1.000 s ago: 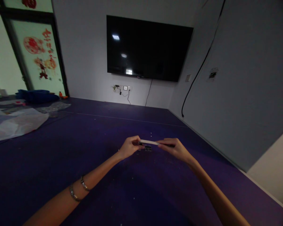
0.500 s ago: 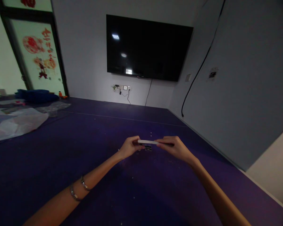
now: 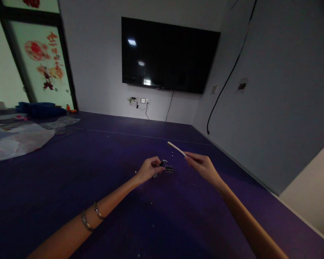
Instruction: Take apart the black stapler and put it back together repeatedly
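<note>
Two bare hands at work over a purple surface (image 3: pixel 110 219), seen from the wearer's head. The left hand (image 3: pixel 149 168) has its fingers closed around a small dark tool (image 3: pixel 162 163); a silvery end shows beyond the fingertips, and a narrow part juts out below the hand. The right hand (image 3: pixel 203 167) pinches one end of a slim white stick (image 3: pixel 177 148) between thumb and fingers, its free end pointing up and to the left, with a darker patch at the tip that may be bristles. Stick and tool are apart, the free end lying beyond the tool as seen from the wearer. Just to the right of the left fingertips, on the surface, sits a small dark block (image 3: pixel 169 169), too small to identify, and a few white specks (image 3: pixel 172 154) lie farther off. The step in hand appears to be two-handed handling, the tool kept low on the left while the stick is held clear on the right. For any renewed contact, the right hand would need to lower and level the stick, with the left grip firm and the silvery end exposed; the small block close by leaves limited room. In the background, a large television (image 3: pixel 170 54) hangs on the wall, and a white sheet (image 3: pixel 25 140) lies at far left.
</note>
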`<state>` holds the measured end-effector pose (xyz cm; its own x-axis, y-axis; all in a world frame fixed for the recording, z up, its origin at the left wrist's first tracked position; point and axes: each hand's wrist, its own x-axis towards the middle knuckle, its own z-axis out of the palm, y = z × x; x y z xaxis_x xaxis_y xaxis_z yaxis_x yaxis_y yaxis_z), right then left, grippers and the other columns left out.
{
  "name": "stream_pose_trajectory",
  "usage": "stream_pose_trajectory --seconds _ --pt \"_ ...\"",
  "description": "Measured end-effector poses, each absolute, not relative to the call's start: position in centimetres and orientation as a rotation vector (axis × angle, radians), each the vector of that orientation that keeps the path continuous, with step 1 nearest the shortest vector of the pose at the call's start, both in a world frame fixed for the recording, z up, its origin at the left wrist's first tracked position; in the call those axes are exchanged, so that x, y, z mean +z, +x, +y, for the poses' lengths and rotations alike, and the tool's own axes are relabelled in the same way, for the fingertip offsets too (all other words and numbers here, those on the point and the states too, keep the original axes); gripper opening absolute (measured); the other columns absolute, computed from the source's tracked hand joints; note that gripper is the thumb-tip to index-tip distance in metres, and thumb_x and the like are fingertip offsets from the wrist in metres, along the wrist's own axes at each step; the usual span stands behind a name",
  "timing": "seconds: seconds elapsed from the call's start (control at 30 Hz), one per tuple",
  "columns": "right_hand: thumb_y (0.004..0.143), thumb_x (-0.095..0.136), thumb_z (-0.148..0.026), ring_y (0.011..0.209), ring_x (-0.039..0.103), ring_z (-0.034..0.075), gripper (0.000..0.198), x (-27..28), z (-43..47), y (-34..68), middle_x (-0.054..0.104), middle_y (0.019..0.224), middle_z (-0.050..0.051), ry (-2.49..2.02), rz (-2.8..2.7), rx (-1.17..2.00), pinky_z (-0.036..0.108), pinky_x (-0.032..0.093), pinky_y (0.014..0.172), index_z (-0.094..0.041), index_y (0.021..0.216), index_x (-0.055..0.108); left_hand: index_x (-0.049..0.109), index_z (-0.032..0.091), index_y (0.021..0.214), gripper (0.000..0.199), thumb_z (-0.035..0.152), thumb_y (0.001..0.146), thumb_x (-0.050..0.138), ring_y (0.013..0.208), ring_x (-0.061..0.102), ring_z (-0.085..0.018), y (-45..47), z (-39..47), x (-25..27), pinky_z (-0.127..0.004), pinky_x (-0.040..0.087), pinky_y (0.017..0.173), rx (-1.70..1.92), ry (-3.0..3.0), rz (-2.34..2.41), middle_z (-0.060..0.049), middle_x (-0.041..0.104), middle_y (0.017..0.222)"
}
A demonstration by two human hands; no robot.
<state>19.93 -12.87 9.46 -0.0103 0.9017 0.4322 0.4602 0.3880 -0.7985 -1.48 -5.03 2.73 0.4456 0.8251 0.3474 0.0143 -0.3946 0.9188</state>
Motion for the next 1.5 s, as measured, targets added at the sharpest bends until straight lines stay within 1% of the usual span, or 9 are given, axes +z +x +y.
stream_pose_trajectory --seconds 0.07,0.13,0.27,0.37,0.53,0.63,0.77,1.13,1.5 --pt "0.074 0.058 -0.047 0.047 0.044 0.008 0.047 8.2 -13.0 19.3 0.053 0.057 -0.002 -1.224 -1.462 0.75 0.021 0.032 0.043 -0.015 0.107 0.064 0.047 0.017 0.068 0.027 0.034 0.066 0.067 0.045 0.049 -0.007 -1.2 -5.1 2.3 -0.019 0.039 0.046 1.073 1.672 0.72 0.005 0.052 0.054" --pt "0.071 0.061 -0.048 0.041 0.037 0.005 0.047 6.9 -13.1 18.6 0.046 0.054 -0.005 -1.185 -1.316 0.955 0.019 0.025 0.038 -0.015 0.104 0.063 0.045 0.018 0.07 0.027 0.036 0.068 0.064 0.042 0.048 -0.007 -0.9 -5.2 2.0 -0.018 0.038 0.042 1.07 1.59 0.736 0.006 0.051 0.053" --pt "0.069 0.064 -0.042 0.038 0.033 0.003 0.034 5.2 -13.6 17.3 0.046 0.058 -0.005 -1.042 -1.067 1.319 0.016 0.016 0.033 -0.017 0.092 0.059 0.044 0.019 0.076 0.024 0.039 0.073 0.056 0.032 0.039 -0.005 -0.8 -5.3 1.8 -0.015 0.025 0.031 1.078 1.473 0.814 0.006 0.052 0.051" --pt "0.071 0.063 -0.036 0.036 0.027 0.001 0.031 5.0 -13.9 16.5 0.046 0.058 -0.005 -0.969 -0.97 1.471 0.015 0.009 0.033 -0.019 0.096 0.054 0.048 0.017 0.077 0.024 0.04 0.073 0.055 0.03 0.033 -0.004 -0.9 -5.3 1.8 -0.016 0.019 0.03 1.11 1.422 0.866 0.008 0.045 0.046" --pt "0.074 0.06 -0.032 0.036 0.025 0.002 0.049 5.0 -14.0 15.6 0.049 0.059 -0.005 -0.935 -0.948 1.469 0.014 0.008 0.034 -0.027 0.12 0.043 0.059 0.013 0.085 0.038 0.047 0.079 0.042 0.037 0.034 -0.005 -1.0 -5.1 1.9 -0.017 0.024 0.036 1.178 1.376 0.792 0.006 0.04 0.049" --pt "0.075 0.059 -0.032 0.037 0.027 0.002 0.055 4.7 -13.9 15.1 0.05 0.061 -0.005 -0.938 -0.937 1.458 0.014 0.009 0.035 -0.029 0.126 0.04 0.06 0.014 0.088 0.034 0.043 0.077 0.048 0.045 0.04 -0.006 -0.8 -4.9 1.7 -0.018 0.032 0.043 1.21 1.407 0.748 0.005 0.043 0.055" --pt "0.074 0.06 -0.031 0.037 0.026 0.001 0.056 4.0 -14.4 14.1 0.049 0.061 -0.005 -0.938 -0.932 1.471 0.014 0.009 0.036 -0.029 0.127 0.041 0.059 0.015 0.088 0.028 0.04 0.076 0.052 0.051 0.042 -0.008 -0.6 -4.8 1.2 -0.019 0.036 0.049 1.231 1.492 0.704 0.005 0.043 0.059" --pt "0.073 0.061 -0.032 0.037 0.024 0.001 0.058 3.7 -15.5 13.2 0.044 0.057 -0.007 -0.909 -0.848 1.422 0.014 0.01 0.036 -0.03 0.128 0.042 0.057 0.017 0.09 0.02 0.033 0.078 0.051 0.052 0.041 -0.007 -0.5 -3.8 0.0 -0.018 0.034 0.048 1.212 1.644 0.727 0.004 0.044 0.061" --pt "0.073 0.061 -0.034 0.037 0.024 0.002 0.06 3.5 -15.8 12.0 0.043 0.056 -0.007 -0.906 -0.794 1.4 0.014 0.012 0.036 -0.031 0.129 0.04 0.056 0.016 0.091 0.021 0.032 0.077 0.053 0.052 0.043 -0.008 -0.5 -4.1 0.3 -0.019 0.034 0.049 1.228 1.622 0.745 0.004 0.046 0.061"
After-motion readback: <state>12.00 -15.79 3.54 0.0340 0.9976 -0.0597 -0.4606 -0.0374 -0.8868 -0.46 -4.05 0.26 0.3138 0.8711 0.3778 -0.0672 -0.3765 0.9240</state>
